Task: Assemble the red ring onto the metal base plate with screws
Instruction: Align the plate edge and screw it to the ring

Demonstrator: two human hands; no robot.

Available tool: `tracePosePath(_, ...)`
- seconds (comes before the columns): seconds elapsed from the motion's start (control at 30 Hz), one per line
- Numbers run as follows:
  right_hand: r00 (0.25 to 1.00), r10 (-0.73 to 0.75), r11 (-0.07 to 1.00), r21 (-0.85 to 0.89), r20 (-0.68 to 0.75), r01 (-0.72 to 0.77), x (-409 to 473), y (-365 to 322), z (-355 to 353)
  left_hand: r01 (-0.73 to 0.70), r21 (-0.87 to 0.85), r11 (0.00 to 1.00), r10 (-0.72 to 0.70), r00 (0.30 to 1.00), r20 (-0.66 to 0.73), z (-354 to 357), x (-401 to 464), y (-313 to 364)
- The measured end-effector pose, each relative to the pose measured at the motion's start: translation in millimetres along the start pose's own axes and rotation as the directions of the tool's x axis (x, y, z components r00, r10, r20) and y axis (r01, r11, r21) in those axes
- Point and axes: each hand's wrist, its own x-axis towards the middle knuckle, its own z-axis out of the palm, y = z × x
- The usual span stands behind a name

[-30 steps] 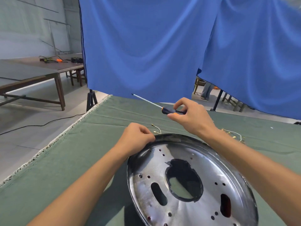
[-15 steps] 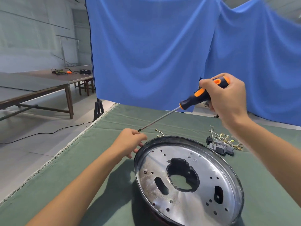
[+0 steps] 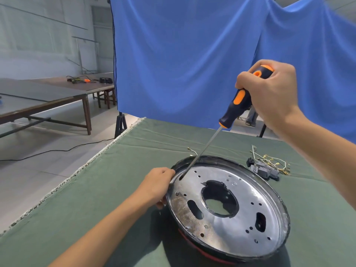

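A round metal base plate with several holes lies tilted on the green cloth. A sliver of the red ring shows under its near edge. My left hand grips the plate's left rim. My right hand holds the black-and-orange handle of a screwdriver raised high. The steel shaft slants down and left, and its tip sits at a hole near the plate's far-left rim. No screw is plainly visible at the tip.
A bundle of wires with grey connectors lies on the cloth right of the plate. A loose wire end sits behind the plate. The table's left edge runs diagonally. Blue curtains hang behind; wooden tables stand far left.
My right hand turned the screwdriver from lying level to point downward and brought its tip onto the plate's far-left rim. My left hand shifted onto the plate's rim.
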Motion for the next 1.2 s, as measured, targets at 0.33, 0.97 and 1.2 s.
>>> tracePosePath(0.33,0.996,0.025,0.999,-0.023,0.086,-0.023,-6.8,2.9,11.4,-0.023,-0.046,0.999,0.022,1.0,-0.016,1.8,-2.0,0.1)
tracePosePath(0.97,0.996,0.054,0.999,-0.013,0.064,-0.053,-1.9,-0.3,7.2,-0.018,-0.025,1.0,0.017,1.0,-0.024,1.8,-2.3,1.7)
tracePosePath(1.2,0.997,0.035,0.999,-0.038,0.068,-0.033,-5.5,0.4,8.1,-0.02,-0.035,0.999,0.02,0.999,-0.027,2.2,-2.3,0.6)
